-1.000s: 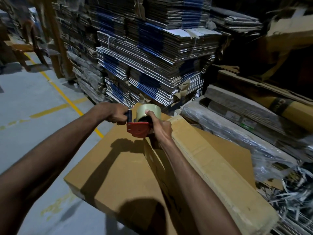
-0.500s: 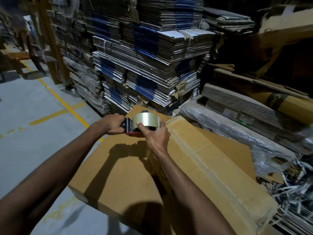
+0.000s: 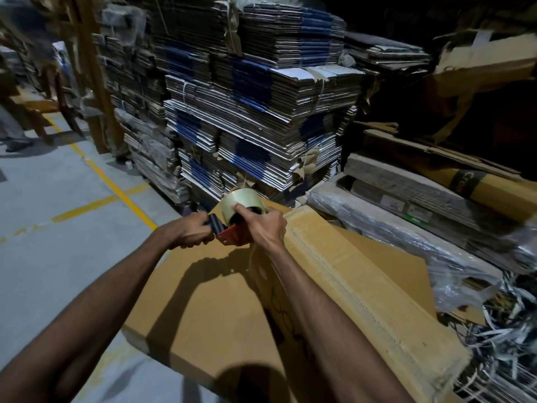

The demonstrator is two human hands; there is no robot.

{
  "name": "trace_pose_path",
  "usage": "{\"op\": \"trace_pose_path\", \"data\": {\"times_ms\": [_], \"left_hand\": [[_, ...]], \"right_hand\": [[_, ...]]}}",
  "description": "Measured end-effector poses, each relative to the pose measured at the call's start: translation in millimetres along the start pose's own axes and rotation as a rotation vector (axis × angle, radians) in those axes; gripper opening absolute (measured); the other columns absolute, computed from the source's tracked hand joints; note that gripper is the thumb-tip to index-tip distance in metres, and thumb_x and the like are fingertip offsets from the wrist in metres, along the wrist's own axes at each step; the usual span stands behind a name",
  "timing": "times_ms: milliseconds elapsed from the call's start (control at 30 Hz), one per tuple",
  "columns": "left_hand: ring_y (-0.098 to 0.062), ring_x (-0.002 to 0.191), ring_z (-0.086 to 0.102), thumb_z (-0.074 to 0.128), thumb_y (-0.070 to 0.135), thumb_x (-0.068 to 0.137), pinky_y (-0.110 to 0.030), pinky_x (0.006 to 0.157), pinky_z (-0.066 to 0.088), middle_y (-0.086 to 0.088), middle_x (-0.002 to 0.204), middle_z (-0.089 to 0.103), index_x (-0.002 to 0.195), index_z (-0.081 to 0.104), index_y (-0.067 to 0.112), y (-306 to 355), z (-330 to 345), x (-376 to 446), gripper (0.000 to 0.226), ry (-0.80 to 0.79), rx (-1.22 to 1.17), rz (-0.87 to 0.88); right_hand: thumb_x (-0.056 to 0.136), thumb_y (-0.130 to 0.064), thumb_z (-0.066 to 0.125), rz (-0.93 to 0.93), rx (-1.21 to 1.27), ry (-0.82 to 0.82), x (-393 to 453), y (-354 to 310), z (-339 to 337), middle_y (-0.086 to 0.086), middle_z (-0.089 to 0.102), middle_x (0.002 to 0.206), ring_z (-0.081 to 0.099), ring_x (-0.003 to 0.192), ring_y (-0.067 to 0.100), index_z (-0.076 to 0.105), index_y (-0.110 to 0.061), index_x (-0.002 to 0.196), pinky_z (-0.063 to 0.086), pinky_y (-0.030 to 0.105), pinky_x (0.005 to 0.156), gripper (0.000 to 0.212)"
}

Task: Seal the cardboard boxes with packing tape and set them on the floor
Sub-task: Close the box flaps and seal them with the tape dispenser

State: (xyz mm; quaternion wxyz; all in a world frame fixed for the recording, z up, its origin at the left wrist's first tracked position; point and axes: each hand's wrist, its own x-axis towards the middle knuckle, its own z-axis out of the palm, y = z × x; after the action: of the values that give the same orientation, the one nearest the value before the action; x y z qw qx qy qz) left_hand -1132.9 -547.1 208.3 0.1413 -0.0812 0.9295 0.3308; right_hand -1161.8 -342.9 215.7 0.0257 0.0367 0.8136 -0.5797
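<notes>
Hands (image 3: 191, 231) (image 3: 266, 226) grip tape dispenser (image 3: 235, 225) at box (image 3: 220, 309) far edge, open floor (image 3: 58, 257) left.

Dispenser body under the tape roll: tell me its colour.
Red, with a black handle; the dispenser shows in the head view.

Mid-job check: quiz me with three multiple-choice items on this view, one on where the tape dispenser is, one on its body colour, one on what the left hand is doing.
1. Where is the tape dispenser?
A. On the floor
B. Over the far end of the cardboard box
C. On the stacked flat cartons

2. What colour is the dispenser's body?
A. Red
B. Green
C. White

3. What is the left hand doing?
A. Resting open on the box
B. Hanging idle
C. Gripping the dispenser's dark handle

Answers: 1 B, it is held at the box's far edge. 2 A, the frame below the tape roll is red. 3 C, its fingers curl round the handle while the right hand holds the roll.
</notes>
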Motion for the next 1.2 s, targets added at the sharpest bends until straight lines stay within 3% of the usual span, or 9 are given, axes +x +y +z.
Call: {"op": "trace_pose_path", "data": {"times_ms": [100,233,400,500,667,833,933,1067,1200], "left_hand": [[-0.022,0.060,0.037,0.052,0.027,0.077,-0.032,0.049,0.033,-0.011,0.073,0.054,0.083,0.060,0.010,6.8,-7.4,4.2,0.020,-0.034,0.009,0.002],[-0.021,0.058,0.036,0.053,0.021,0.082,-0.031,0.047,0.032,-0.012,0.071,0.053,0.085,0.061,0.005,11.9,2.9,1.8,0.019,0.007,0.010,0.008],[-0.020,0.062,0.040,0.052,0.031,0.093,-0.030,0.048,0.034,-0.006,0.075,0.060,0.101,0.060,0.001,6.6,9.9,3.2,0.031,-0.018,-0.053,0.065],[-0.020,0.063,0.041,0.052,0.030,0.094,-0.032,0.050,0.036,-0.007,0.074,0.060,0.098,0.062,0.002,3.2,7.9,6.5,0.030,-0.016,-0.043,0.069],[-0.025,0.054,0.048,0.054,0.019,0.088,-0.030,0.047,0.039,-0.011,0.071,0.062,0.087,0.062,0.004,4.2,-0.5,10.6,0.016,-0.062,0.192,0.008],[-0.027,0.069,0.061,0.053,0.042,0.071,-0.042,0.064,0.051,-0.007,0.076,0.062,0.074,0.053,0.019,-30.7,12.7,15.6,0.023,0.025,0.310,0.052],[-0.021,0.058,0.058,0.057,0.033,0.078,-0.037,0.054,0.048,-0.009,0.070,0.066,0.077,0.062,0.008,-37.4,13.9,14.3,0.025,0.061,0.144,0.038],[-0.014,0.046,0.038,0.062,0.004,0.082,-0.028,0.044,0.030,-0.006,0.061,0.050,0.083,0.062,0.002,-61.8,18.7,4.7,0.002,0.073,-0.191,-0.060],[-0.022,0.052,0.041,0.065,0.008,0.086,-0.032,0.048,0.034,-0.010,0.065,0.052,0.077,0.059,0.006,-83.1,41.9,11.8,0.011,0.252,-0.319,-0.189]], "right_hand": [[0.067,-0.070,0.084,0.042,0.023,-0.014,5.4,-2.6,-10.5,0.008,0.068,0.105,0.064,0.079,0.013,0.066,-0.005,0.120,0.048,0.023,0.055,0.086],[0.069,-0.072,0.081,0.042,-0.078,-0.136,10.5,-9.0,-22.3,0.012,0.064,0.118,0.063,0.088,0.016,0.053,-0.004,0.140,0.046,0.024,0.056,0.102],[0.027,-0.103,0.063,0.056,-0.250,-0.183,-0.7,-15.5,-14.0,0.019,0.039,0.151,0.047,0.135,0.038,0.023,-0.012,0.159,0.047,0.055,0.107,0.165],[0.029,-0.100,0.065,0.055,-0.222,-0.063,-4.2,-10.5,-3.4,0.013,0.052,0.139,0.058,0.124,0.033,0.039,-0.014,0.150,0.055,0.052,0.099,0.151],[0.053,-0.070,0.090,0.138,0.010,0.017,-14.7,13.9,9.7,-0.002,0.071,0.098,0.069,0.079,0.010,0.065,-0.016,0.118,0.061,0.029,0.067,0.088],[0.037,-0.090,0.079,0.033,-0.135,-0.013,-23.2,24.0,17.0,-0.002,0.069,0.110,0.068,0.094,0.017,0.054,-0.024,0.144,0.062,0.036,0.077,0.128],[0.043,-0.095,0.074,0.027,-0.144,-0.088,-18.0,19.3,7.1,0.010,0.064,0.138,0.064,0.120,0.027,0.038,-0.021,0.159,0.058,0.043,0.095,0.143],[0.065,-0.087,0.070,0.022,-0.063,-0.105,-15.9,20.4,-28.8,0.008,0.057,0.147,0.057,0.131,0.027,0.041,-0.018,0.158,0.051,0.043,0.105,0.119],[0.094,-0.047,0.071,-0.049,-0.084,-0.011,11.9,29.5,-75.5,-0.003,0.072,0.117,0.070,0.102,0.011,0.070,-0.018,0.124,0.058,0.024,0.081,0.042]]}}
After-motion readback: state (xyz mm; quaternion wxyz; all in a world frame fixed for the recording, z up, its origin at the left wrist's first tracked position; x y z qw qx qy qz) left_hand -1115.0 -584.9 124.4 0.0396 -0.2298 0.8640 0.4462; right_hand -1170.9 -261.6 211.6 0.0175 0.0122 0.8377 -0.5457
